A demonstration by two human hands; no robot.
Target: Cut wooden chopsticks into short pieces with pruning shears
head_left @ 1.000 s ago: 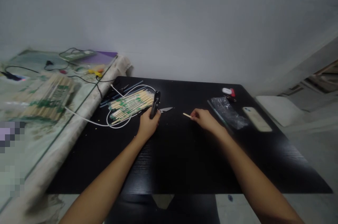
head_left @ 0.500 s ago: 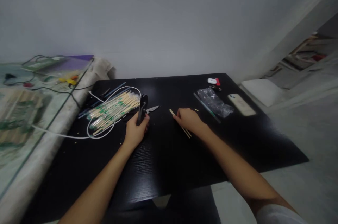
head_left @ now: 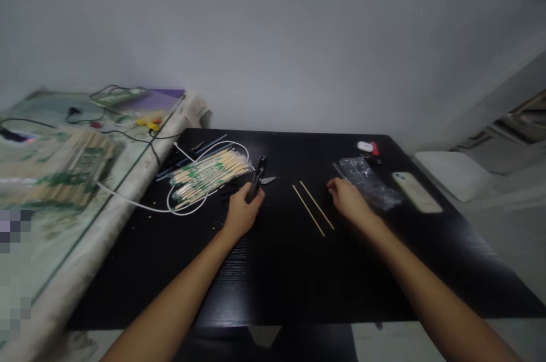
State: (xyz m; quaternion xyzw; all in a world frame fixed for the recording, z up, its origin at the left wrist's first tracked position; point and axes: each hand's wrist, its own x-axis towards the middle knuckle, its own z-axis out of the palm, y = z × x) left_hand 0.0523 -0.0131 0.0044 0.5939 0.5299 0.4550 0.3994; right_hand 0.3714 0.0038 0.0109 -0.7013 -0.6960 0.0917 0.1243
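My left hand (head_left: 241,213) is closed round the black handle of a pair of scissors (head_left: 258,178), whose blades point right along the black table (head_left: 273,271). Two thin bamboo sticks (head_left: 313,209) lie side by side on the table, between my hands. My right hand (head_left: 348,200) rests just right of the sticks, fingers curled loosely, holding nothing that I can see. A pack of wrapped bamboo chopsticks (head_left: 209,173) lies left of the scissors, ringed by a white cable (head_left: 179,208).
A clear plastic bag (head_left: 370,183), a phone (head_left: 416,192) and a small white and red item (head_left: 368,148) lie at the table's right. On the left stands a glass-topped surface (head_left: 63,180) with more chopstick packs (head_left: 55,171), wires and a purple sheet. A wall rises behind.
My right hand has let go of the sticks and moved right; they now lie on the table. My left hand stays on the scissors.
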